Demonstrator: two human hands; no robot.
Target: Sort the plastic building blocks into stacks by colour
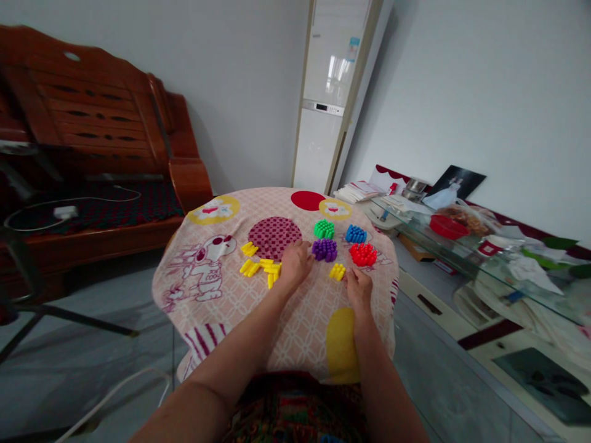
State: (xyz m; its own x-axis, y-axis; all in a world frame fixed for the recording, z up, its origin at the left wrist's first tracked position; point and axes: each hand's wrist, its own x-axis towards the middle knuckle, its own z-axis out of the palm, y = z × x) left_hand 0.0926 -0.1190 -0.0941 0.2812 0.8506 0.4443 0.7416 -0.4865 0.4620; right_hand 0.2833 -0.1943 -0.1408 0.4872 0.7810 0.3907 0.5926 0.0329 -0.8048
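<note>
My left hand [296, 264] is low over the tablecloth, with its fingers stretched towards a cluster of upright purple pegs [324, 250]. To its left, loose yellow pegs [250, 267] lie flat in several small groups. Beside a small standing group of yellow pegs [337, 271] is my right hand [359, 286], its fingers bent and drawn together at the group's right edge. Whatever those fingertips may hold is too small to make out. Behind the hands stand clusters of green pegs [324, 229], blue pegs [356, 234] and red pegs [362, 254].
A patterned cloth covers the round table [295, 332]. Along the right wall runs a glass-topped cabinet [480, 264] bearing a red bowl [449, 226], papers and bags. A wooden bench [101, 123] stands at the left, and a tall white appliance [323, 141] behind the table.
</note>
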